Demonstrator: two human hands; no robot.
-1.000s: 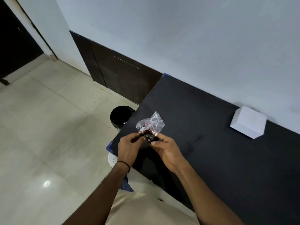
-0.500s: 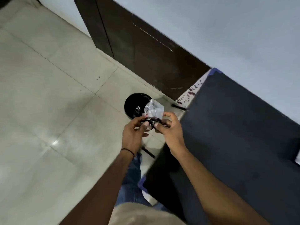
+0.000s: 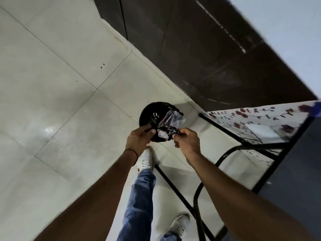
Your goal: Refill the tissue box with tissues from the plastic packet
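Held above the black bin (image 3: 149, 113) on the tiled floor (image 3: 57, 87): crumpled plastic packet (image 3: 169, 126). Pinched at its right end by right hand (image 3: 188, 141), gripped on the left by curled left hand (image 3: 139, 139). Beside the counter (image 3: 293, 171).

The plastic packet (image 3: 169, 126) is hanging crumpled in mid-air, its clear upper part sticking up and its dark printed lower band bunching between 2 sets of pinching fingers (image 3: 152, 131), directly above a black bin (image 3: 147, 112).
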